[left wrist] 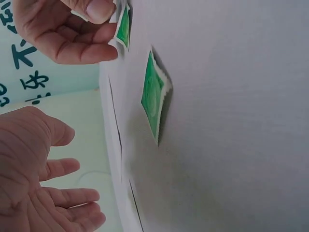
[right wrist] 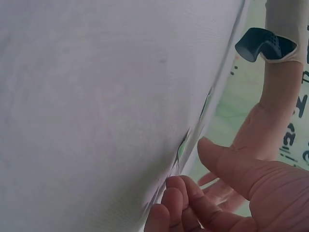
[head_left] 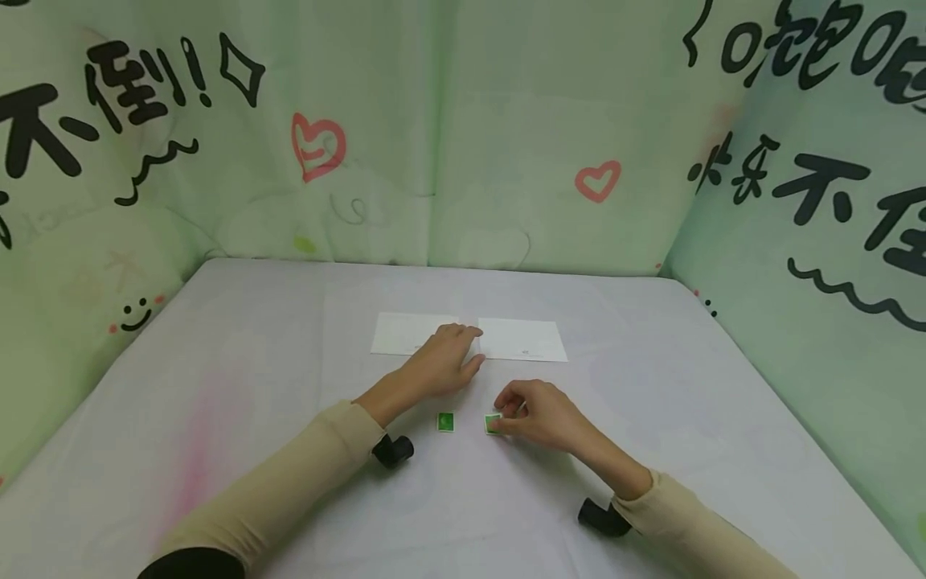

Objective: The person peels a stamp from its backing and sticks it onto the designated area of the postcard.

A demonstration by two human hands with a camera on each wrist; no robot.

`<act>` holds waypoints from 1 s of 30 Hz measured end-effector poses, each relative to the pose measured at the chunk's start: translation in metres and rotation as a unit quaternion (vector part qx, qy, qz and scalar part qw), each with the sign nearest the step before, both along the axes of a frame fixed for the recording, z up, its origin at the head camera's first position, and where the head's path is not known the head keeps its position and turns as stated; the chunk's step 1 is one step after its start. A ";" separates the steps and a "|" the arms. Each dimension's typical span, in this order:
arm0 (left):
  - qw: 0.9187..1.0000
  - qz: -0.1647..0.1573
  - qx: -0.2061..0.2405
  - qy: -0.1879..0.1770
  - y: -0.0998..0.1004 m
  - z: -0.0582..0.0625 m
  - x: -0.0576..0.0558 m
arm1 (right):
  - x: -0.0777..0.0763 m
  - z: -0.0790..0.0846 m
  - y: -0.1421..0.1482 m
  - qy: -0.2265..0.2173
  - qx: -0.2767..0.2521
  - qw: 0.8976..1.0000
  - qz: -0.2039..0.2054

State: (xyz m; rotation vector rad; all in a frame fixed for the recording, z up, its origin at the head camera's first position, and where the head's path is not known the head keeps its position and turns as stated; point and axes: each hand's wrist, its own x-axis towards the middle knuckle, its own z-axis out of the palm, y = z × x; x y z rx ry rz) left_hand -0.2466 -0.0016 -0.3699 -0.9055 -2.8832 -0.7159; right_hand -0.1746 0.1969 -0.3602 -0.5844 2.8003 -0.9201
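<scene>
Two small green stamps with white, toothed edges are on the white tabletop. The left stamp (head_left: 445, 422) lies alone, and in the left wrist view its edges curl up slightly. At the right stamp (head_left: 493, 424) my right hand (head_left: 538, 414) pinches with thumb and curled fingertips, which partly cover it. My left hand (head_left: 450, 359) is farther forward, fingers extended and apart, over the inner ends of two white paper rectangles. Its arm and fingers hide part of the left paper (head_left: 405, 331); the right paper (head_left: 522, 338) lies beside the fingertips.
A white cloth (head_left: 289, 338) covers the table, with a pink smear (head_left: 195, 458) on its left side. Green printed curtains (head_left: 506, 137) enclose the back and sides. Black wrist devices stick out below the left sleeve (head_left: 393, 450) and right sleeve (head_left: 606, 517).
</scene>
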 end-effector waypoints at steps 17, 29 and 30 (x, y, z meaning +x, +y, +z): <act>0.996 0.024 -0.080 -0.041 0.017 -0.007 -0.023 | -0.004 0.001 -0.002 -0.012 0.009 1.000 0.012; 0.992 0.011 -0.113 -0.047 0.021 -0.009 -0.026 | -0.002 -0.001 -0.001 -0.016 0.015 1.000 -0.001; 0.992 0.011 -0.114 -0.048 0.021 -0.009 -0.026 | -0.003 -0.001 0.000 -0.016 0.015 1.000 -0.001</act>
